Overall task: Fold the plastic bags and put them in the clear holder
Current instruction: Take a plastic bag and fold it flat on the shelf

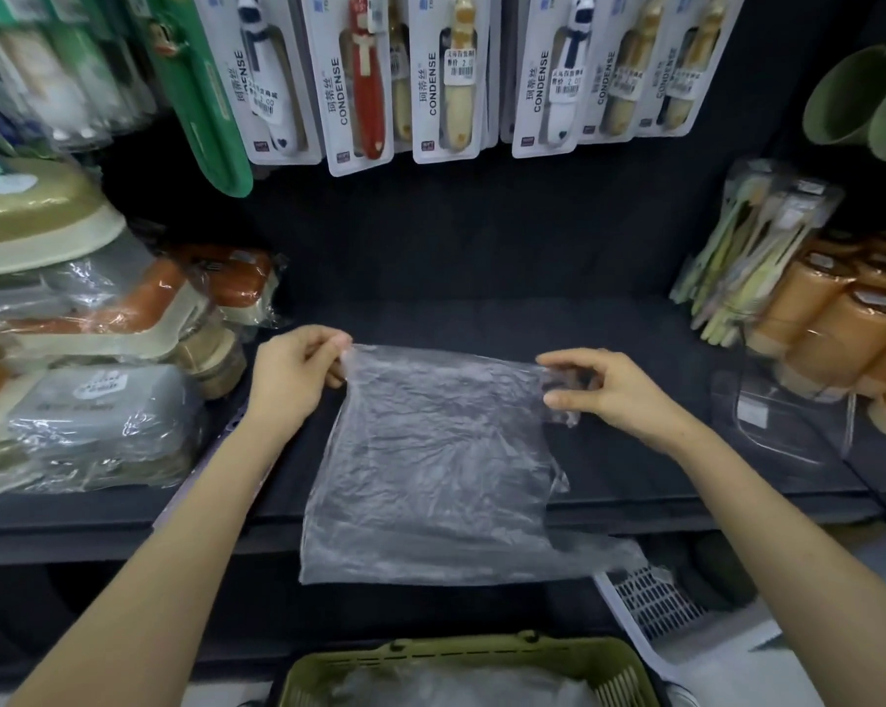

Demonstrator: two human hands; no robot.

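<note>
Bag: a clear, crinkled plastic bag (431, 466) hangs spread between both hands, over the front edge of a dark shelf (482, 318).
Left hand (293, 372): pinches the bag's top left corner.
Right hand (604, 392): pinches the top right corner.
Holder: the clear holder (788, 436) sits on the shelf to the right, well apart from the bag.
Handling: probably feather-light, limp and slippery; best taken by the corners or edges, then smoothed flat to hold a crease.

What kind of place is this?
Most likely a household-goods shop shelf: carded packs hang above bearing price stickers, and shrink-wrapped boxes sit stacked at left. The left hand and right hand pinch a plastic bag.
</note>
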